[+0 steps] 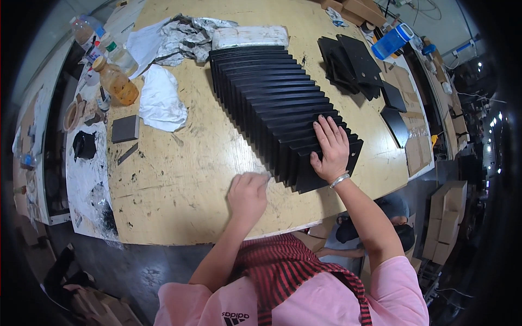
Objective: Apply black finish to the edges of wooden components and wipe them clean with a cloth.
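Note:
A long row of overlapping black flat panels lies fanned across the wooden table. My right hand lies flat with fingers spread on the nearest panels, pressing them down. My left hand rests on the tabletop just left of the row's near end, fingers curled around what looks like a small pale cloth or pad; it is blurred.
White cloths and crumpled paper lie at the back left beside bottles. A small grey block sits at the left. More black panels are stacked at the back right. Another person crouches below the table's right edge.

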The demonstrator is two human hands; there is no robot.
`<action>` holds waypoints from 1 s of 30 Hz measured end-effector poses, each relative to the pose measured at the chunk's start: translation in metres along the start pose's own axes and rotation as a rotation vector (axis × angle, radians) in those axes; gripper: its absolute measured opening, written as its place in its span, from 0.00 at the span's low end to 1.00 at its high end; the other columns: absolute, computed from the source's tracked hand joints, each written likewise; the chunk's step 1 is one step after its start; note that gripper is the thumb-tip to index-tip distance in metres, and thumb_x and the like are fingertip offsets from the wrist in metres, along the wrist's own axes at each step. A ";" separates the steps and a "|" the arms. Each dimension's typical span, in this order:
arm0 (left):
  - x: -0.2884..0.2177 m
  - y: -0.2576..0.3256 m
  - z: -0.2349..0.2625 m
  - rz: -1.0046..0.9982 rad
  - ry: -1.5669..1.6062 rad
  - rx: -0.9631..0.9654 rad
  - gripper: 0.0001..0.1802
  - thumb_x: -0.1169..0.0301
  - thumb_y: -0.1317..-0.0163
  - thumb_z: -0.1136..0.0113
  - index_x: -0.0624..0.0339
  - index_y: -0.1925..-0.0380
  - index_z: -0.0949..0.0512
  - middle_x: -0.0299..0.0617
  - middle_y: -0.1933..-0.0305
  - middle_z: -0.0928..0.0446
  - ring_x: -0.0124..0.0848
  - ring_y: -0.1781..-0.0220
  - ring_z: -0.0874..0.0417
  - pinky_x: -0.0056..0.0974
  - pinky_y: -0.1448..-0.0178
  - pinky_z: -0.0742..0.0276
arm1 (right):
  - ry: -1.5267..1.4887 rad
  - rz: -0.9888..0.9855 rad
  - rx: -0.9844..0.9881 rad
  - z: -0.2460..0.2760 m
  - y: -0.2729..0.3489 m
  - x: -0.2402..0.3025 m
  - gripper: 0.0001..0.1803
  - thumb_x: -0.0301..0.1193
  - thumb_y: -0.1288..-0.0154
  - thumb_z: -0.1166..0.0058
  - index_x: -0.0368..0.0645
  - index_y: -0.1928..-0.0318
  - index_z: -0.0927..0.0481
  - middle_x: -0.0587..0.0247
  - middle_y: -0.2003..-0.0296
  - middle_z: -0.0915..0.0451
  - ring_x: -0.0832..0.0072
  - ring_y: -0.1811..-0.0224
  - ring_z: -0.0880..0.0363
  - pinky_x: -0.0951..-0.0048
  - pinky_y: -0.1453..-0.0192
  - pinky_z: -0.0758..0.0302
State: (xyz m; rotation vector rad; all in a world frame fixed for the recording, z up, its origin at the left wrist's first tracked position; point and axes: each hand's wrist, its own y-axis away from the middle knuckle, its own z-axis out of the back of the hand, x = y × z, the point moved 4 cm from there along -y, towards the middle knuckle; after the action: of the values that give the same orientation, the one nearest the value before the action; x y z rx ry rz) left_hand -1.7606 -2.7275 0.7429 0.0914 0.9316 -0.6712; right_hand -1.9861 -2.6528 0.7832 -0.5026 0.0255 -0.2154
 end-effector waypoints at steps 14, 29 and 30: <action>-0.013 -0.008 -0.002 0.005 0.045 -0.086 0.11 0.79 0.47 0.35 0.55 0.63 0.15 0.39 0.62 0.18 0.40 0.58 0.20 0.41 0.54 0.23 | 0.004 -0.017 0.018 -0.001 0.006 -0.005 0.34 0.47 0.39 0.52 0.44 0.36 0.27 0.56 0.33 0.30 0.56 0.30 0.33 0.52 0.29 0.39; 0.006 0.010 0.021 0.557 0.934 0.052 0.11 0.80 0.37 0.42 0.65 0.54 0.19 0.36 0.62 0.18 0.19 0.62 0.20 0.25 0.61 0.25 | 0.017 -0.013 -0.013 -0.001 0.006 -0.004 0.32 0.47 0.38 0.52 0.45 0.37 0.26 0.57 0.34 0.29 0.58 0.30 0.33 0.53 0.29 0.40; 0.012 0.007 0.031 0.623 1.079 0.002 0.12 0.80 0.36 0.44 0.64 0.53 0.21 0.37 0.60 0.18 0.21 0.61 0.19 0.26 0.60 0.23 | 0.024 -0.013 -0.011 0.001 0.006 -0.003 0.32 0.47 0.38 0.52 0.45 0.36 0.26 0.57 0.34 0.29 0.58 0.30 0.34 0.53 0.28 0.40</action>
State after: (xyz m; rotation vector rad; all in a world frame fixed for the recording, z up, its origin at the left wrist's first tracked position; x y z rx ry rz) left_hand -1.7294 -2.7384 0.7511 0.7679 1.8181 0.0203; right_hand -1.9879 -2.6470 0.7810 -0.5111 0.0468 -0.2344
